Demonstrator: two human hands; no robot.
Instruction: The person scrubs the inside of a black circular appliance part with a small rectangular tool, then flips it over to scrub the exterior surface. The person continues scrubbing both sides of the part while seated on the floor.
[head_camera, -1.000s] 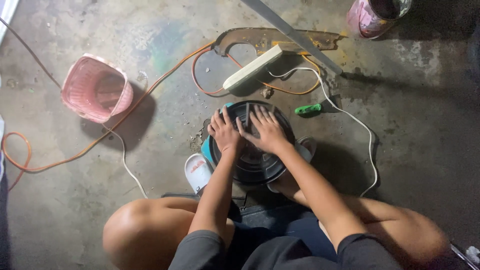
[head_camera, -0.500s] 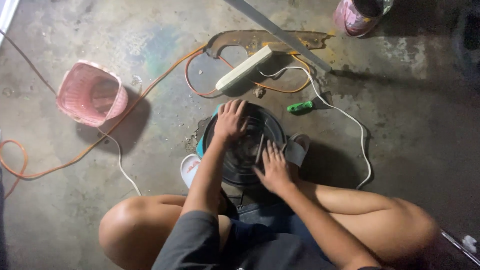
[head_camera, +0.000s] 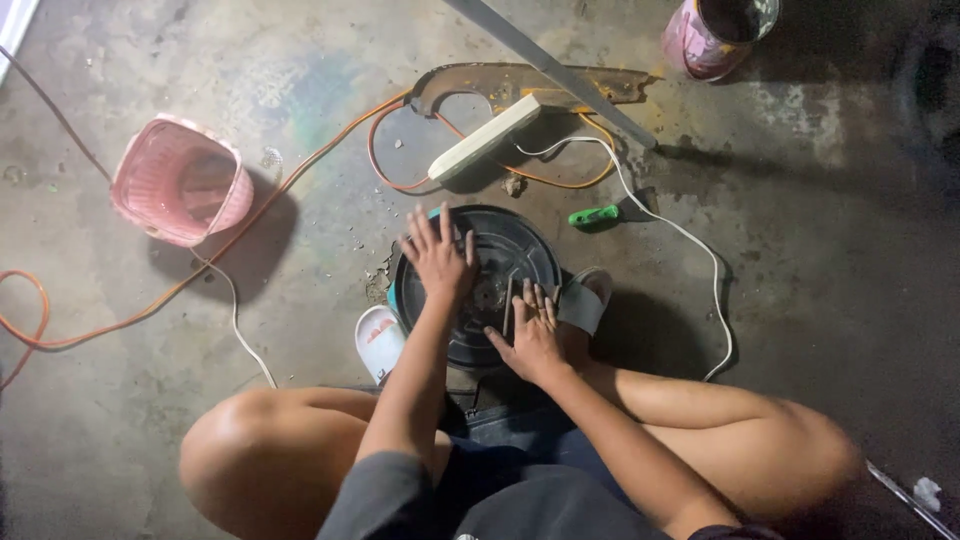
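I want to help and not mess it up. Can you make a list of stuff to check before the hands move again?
1. Left hand flat on the round black fan housing: ok, the fingers are spread on its top.
2. Right hand on the housing's near edge: ok, it is touching.
3. Housing held steady between the white sandals: ok, one sits at each side.
4. Green-handled tool close by: ok, it lies just past the housing.
5. White cord out from under the housing: cannot tell, it curves round the right side and goes behind the leg.
6. White power strip switched off: cannot tell.
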